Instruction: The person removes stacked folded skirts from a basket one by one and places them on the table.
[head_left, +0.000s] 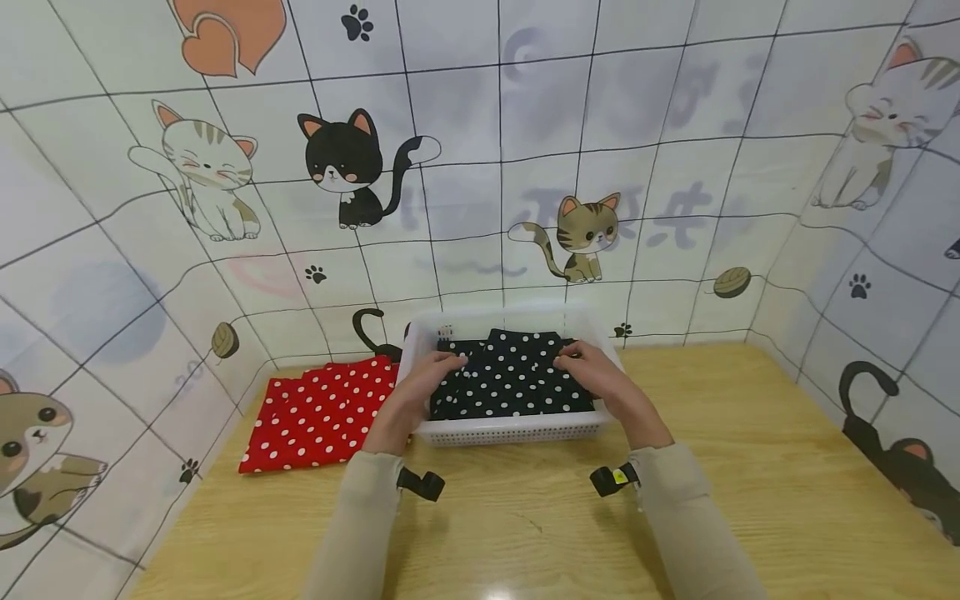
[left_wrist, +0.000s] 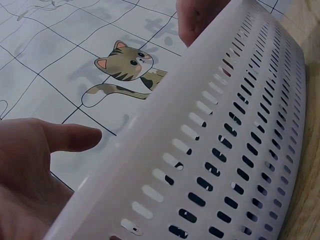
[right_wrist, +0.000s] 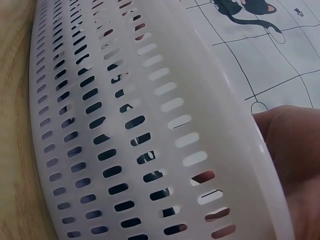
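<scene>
A black cloth with white dots lies folded inside a white plastic basket with slotted walls. My left hand reaches over the basket's left side, its thumb stretched out above the cloth; the other fingertips are hidden. Over the right side of the cloth is my right hand, thumb and fingers pointing inward at its edge. Both wrist views look at the slotted front wall, with the left hand and the right hand partly behind the rim. Whether the fingers press the cloth cannot be told.
A red cloth with white dots lies folded on the wooden table, left of the basket. A sheet printed with cats and grid lines hangs behind and along both sides.
</scene>
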